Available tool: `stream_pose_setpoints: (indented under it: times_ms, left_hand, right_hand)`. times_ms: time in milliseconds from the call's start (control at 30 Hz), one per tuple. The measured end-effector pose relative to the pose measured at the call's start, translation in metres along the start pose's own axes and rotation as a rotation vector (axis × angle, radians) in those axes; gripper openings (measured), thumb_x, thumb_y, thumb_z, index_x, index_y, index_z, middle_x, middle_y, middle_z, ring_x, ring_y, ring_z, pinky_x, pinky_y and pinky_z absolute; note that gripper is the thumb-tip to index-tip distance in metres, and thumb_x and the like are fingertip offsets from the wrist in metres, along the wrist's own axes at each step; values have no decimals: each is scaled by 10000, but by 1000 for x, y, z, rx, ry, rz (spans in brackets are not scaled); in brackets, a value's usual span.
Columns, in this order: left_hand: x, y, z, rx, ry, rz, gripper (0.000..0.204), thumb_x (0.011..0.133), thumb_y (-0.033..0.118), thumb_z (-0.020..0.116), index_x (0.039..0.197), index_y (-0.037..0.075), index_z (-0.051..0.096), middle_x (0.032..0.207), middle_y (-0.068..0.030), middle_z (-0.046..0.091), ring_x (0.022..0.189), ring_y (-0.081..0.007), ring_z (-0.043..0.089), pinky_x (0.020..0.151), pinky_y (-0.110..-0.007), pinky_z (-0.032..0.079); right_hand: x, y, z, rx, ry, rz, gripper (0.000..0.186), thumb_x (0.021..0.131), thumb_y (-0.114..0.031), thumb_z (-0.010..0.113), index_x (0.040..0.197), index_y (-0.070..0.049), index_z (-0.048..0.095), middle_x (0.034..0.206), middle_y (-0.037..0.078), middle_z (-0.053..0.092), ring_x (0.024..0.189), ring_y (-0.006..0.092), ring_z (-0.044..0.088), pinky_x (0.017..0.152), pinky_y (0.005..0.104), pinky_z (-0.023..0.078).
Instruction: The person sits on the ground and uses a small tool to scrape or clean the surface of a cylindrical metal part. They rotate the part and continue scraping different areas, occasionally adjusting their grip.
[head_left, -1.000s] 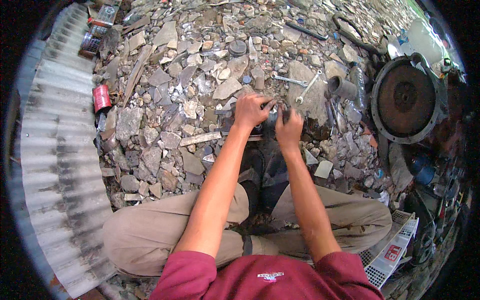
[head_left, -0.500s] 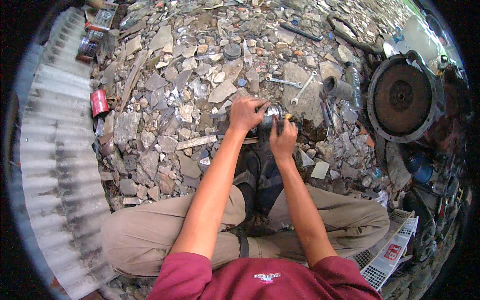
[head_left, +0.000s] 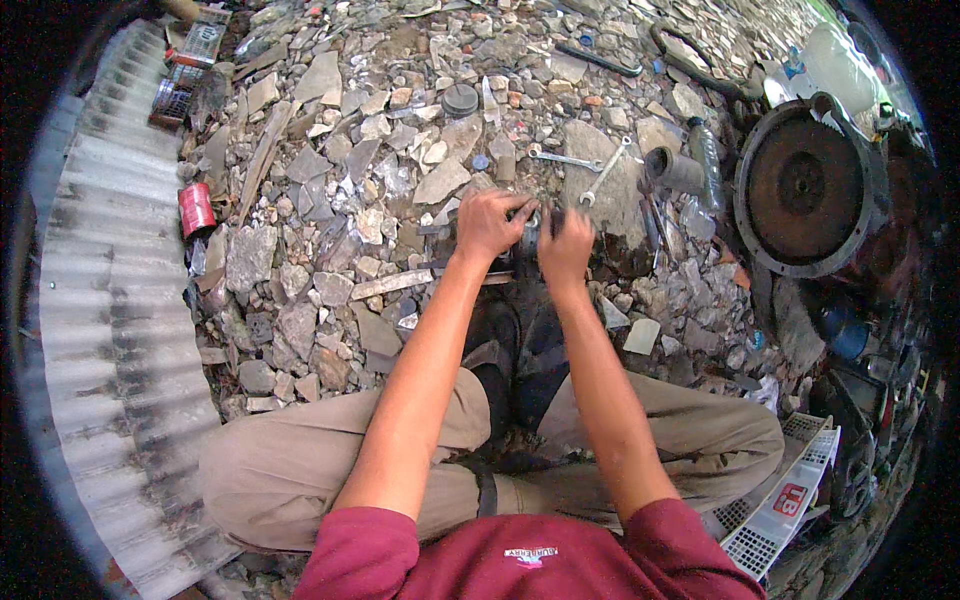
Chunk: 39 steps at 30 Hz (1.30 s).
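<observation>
My left hand (head_left: 488, 226) is curled around a small dark and silvery metal part (head_left: 530, 226), holding it low over the stony ground in front of my feet. Close on its right side is my right hand (head_left: 567, 245), fingers bent in and slightly smeared by motion. Whatever lies in those fingers is hidden. Both hands cover most of the part, so its full shape does not show. Just beyond them lie two wrenches, one pointing sideways (head_left: 566, 159) and one slanted (head_left: 606, 172), the slanted one on a flat stone.
Broken stones (head_left: 300, 330) cover the ground. A large round rusty metal housing (head_left: 752, 200), a short grey pipe (head_left: 676, 172) and a plastic bottle (head_left: 706, 160) are at the right. Corrugated sheet (head_left: 130, 380) and a red can (head_left: 197, 208) lie left. A white plastic grate (head_left: 785, 505) sits beside my right knee.
My right hand has shifted up and turned over the metal part, covering more of it and the brassy piece that showed by its fingers. My left hand stays nearly in place.
</observation>
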<state>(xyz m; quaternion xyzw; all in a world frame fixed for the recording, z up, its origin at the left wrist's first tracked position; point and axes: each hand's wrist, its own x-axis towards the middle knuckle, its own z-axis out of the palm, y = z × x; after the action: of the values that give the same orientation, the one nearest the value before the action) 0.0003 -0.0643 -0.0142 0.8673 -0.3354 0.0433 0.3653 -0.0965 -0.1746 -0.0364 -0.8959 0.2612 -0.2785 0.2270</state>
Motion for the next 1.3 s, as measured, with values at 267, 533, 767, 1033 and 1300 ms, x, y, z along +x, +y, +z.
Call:
stream_pose_setpoints:
  times_ms: [267, 533, 767, 1033, 1300]
  left_hand:
    - [-1, -2, -1, -49, 14, -8, 213, 822, 347, 738, 867, 147, 795, 826, -69, 741, 817, -280, 694, 789, -406, 511]
    - [7, 9, 1, -122, -10, 8, 216, 786, 353, 787, 870, 154, 799, 837, -91, 745, 792, -281, 702, 691, -376, 543]
    - [0, -5, -4, -73, 31, 41, 214, 784, 346, 793, 855, 143, 793, 834, -82, 742, 785, -273, 704, 709, -386, 546]
    - [1, -6, -2, -81, 3, 38, 199, 787, 336, 789, 857, 149, 785, 866, -91, 746, 843, -276, 710, 750, -386, 552]
    - [9, 0, 2, -92, -60, 35, 207, 785, 334, 788, 875, 147, 784, 881, -78, 746, 866, -277, 707, 757, -388, 554]
  right_hand:
    - [-8, -4, -14, 84, -182, 128, 202, 865, -198, 690, 865, -8, 621, 881, 209, 658, 871, 424, 600, 769, 527, 439]
    - [64, 43, 27, -48, -537, 258, 285, 813, -232, 739, 938, 17, 679, 949, 254, 694, 943, 470, 638, 826, 553, 484]
    - [35, 10, -8, 145, -377, 183, 311, 813, -277, 749, 857, 27, 698, 822, 254, 692, 818, 433, 681, 747, 503, 533]
    - [38, 18, 7, 91, -411, 243, 357, 802, -296, 767, 938, 22, 680, 921, 261, 685, 922, 471, 639, 801, 544, 497]
    - [45, 34, 22, -7, -321, 169, 333, 823, -282, 749, 959, 12, 674, 886, 240, 686, 870, 476, 628, 762, 554, 482]
